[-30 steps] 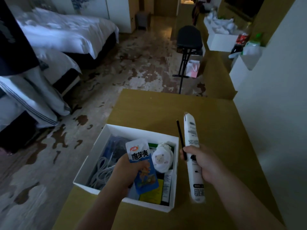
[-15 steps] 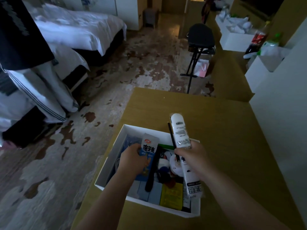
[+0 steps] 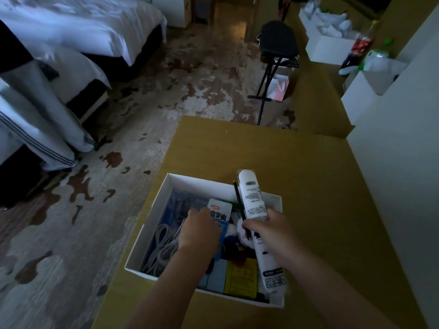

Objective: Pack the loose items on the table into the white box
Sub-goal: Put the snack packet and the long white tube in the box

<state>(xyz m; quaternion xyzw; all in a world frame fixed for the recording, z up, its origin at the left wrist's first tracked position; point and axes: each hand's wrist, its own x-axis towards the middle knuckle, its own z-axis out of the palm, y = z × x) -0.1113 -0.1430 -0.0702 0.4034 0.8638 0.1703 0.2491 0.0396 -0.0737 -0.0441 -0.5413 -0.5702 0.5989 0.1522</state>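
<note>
The white box (image 3: 152,219) sits at the near left of the wooden table (image 3: 320,186). Inside lie a grey coiled cable (image 3: 164,248), a yellow packet (image 3: 241,277) and other small items. My left hand (image 3: 202,230) is inside the box, shut on a blue and white snack packet (image 3: 219,216). My right hand (image 3: 268,230) holds a long white tube (image 3: 253,200) together with a thin black pen (image 3: 238,200), both lying along the box's right side over its contents.
A black folding stool (image 3: 278,43) stands beyond the table's far edge. White boxes (image 3: 327,46) and a cola bottle (image 3: 358,48) sit on the counter at the far right. A white wall (image 3: 399,162) borders the table's right side; beds (image 3: 71,32) lie at the left.
My right hand has carried the white tube and pen from the table into the box's right side. My left hand has lowered the snack packet deeper into the box.
</note>
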